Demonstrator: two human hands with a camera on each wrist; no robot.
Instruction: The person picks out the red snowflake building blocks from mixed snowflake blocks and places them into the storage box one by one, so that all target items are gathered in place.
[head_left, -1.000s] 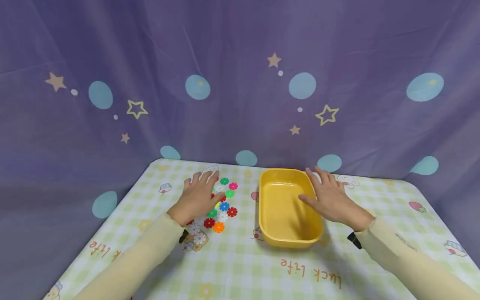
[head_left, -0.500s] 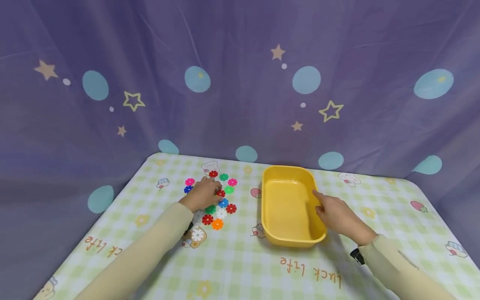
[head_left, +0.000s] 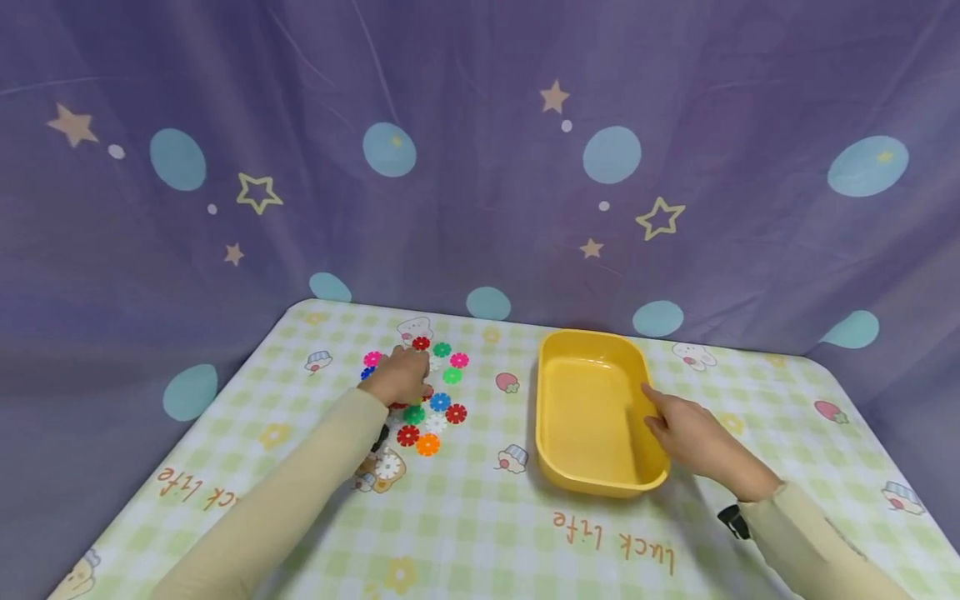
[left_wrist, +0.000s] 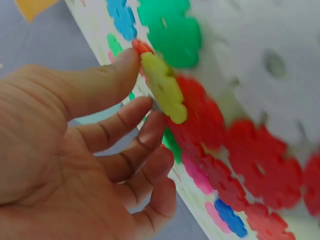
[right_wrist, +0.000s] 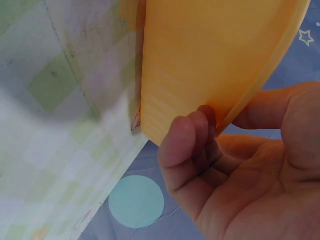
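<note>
- The left hand (head_left: 401, 375) was low over the discs (head_left: 452, 376), its fingers bent and its back toward the head view.
- The yellow disc (left_wrist: 165, 89) lay right at the left thumb and forefinger, just beside red discs; thumb and forefinger were at its near edge, but I could not tell whether they pinched it or only touched it.
- The orange disc (head_left: 428, 445) lay nearer the person than that hand, and the blue disc (head_left: 440, 402) just to its right.
- Next came a stretch of cloth (head_left: 480, 467), which set the discs apart from the tray.
- The tray (head_left: 588, 408) stood to the right of the left fingers, well apart from them, its long axis running roughly away from the person.
- The right hand (head_left: 697, 433) was nearest the tray and gripped its right wall, with digits on both sides of the rim.
</note>
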